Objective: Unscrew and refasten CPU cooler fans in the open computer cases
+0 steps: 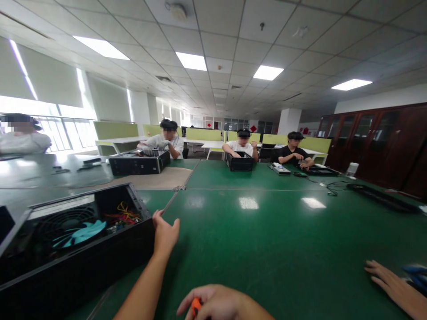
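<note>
An open black computer case [83, 262] lies on the green table [267, 240] at the left. Inside it I see a teal fan [80, 233] and coloured wires [125, 215]. My left hand [165, 233] reaches forward and grips the case's near right corner, fingers curled over the edge and thumb out. My right hand [215, 304] is at the bottom edge, closed around a small orange object [196, 306] that is mostly hidden in the fingers.
Another person's hand [390, 282] lies flat at the right edge beside a blue tool [415, 274]. Several people sit at the far side with black cases [138, 163] [240, 162]. Cables [328, 186] and a long black panel [380, 196] lie at the right.
</note>
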`<state>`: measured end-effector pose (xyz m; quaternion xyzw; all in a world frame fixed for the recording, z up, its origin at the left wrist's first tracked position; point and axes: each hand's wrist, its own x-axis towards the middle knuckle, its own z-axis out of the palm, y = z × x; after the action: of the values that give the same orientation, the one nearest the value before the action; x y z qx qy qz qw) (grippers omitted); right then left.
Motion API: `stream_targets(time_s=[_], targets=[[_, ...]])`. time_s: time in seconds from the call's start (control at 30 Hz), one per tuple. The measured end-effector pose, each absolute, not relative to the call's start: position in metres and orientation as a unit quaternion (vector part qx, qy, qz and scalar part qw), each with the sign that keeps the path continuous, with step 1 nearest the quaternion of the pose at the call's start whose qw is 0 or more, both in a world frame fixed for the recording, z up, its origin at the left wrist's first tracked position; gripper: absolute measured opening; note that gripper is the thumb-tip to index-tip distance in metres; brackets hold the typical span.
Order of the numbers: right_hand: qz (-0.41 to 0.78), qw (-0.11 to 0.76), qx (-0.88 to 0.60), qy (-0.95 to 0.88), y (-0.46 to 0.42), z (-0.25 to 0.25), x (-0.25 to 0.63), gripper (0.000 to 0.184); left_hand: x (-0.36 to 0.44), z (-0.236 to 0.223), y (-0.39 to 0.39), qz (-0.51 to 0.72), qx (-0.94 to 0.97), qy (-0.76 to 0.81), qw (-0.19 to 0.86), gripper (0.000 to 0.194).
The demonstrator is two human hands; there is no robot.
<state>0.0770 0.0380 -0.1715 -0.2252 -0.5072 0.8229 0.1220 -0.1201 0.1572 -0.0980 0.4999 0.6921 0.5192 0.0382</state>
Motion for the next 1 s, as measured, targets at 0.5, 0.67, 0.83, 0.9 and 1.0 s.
stream_targets(time_s=[0.5,0.67,0.83,0.9,1.0], targets=[[0.825,0.311,-0.166,-0.442,0.021,-0.158,0.083,0.049,-0.190,-0.102,0.092,0.658,0.244,0.712,-0.016,0.040],[0.826,0.394,-0.193,-0.353,0.031,-0.165,0.082,0.039,-0.099,-0.125,0.115,0.624,0.451,0.606,0.200,0.039],[0.799,0.478,-0.211,-0.297,0.046,-0.159,0.100,0.037,-0.040,-0.139,0.107,0.524,0.618,0.478,0.339,0.042],[0.791,0.499,-0.210,-0.285,0.052,-0.158,0.107,0.047,-0.039,-0.141,0.103,0.501,0.647,0.448,0.362,0.039],[0.784,0.508,-0.221,-0.279,0.061,-0.163,0.108,0.052,-0.046,-0.142,0.100,0.495,0.654,0.426,0.382,0.043]])
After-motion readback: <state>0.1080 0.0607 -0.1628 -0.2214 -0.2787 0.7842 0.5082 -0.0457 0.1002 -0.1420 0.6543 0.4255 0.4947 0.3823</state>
